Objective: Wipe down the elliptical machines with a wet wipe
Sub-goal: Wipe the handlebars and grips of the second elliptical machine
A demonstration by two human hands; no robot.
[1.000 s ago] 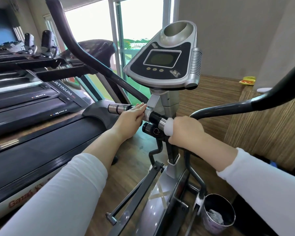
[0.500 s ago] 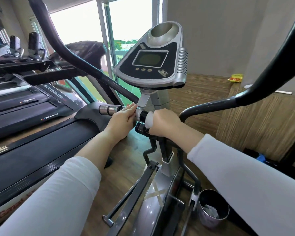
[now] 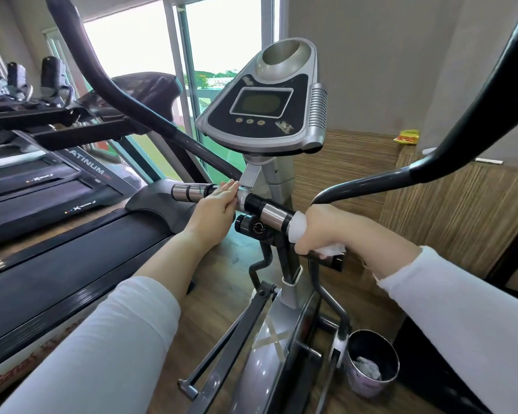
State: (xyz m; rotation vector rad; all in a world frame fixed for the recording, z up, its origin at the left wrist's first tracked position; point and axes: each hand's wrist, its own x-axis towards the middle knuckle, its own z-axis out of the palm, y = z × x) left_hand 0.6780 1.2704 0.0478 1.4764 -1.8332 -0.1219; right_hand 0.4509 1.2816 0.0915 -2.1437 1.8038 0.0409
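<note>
Just below the elliptical's console [image 3: 260, 106], the person's right hand [image 3: 320, 231] is curled round a white wet wipe [image 3: 296, 231]. The wipe is wrapped over the right end of the fixed handlebar [image 3: 272, 216], next to its chrome band. The left hand [image 3: 216, 210] lies on the left half of the same bar, with fingers fairly straight, reaching toward the centre post and gripping nothing. A treadmill [image 3: 57, 234] stands alongside on the left. On the wooden floor by the machine's base sits a small bin [image 3: 362, 386] holding crumpled tissue, and a yellow packet [image 3: 407, 136] rests on the wooden ledge behind.
</note>
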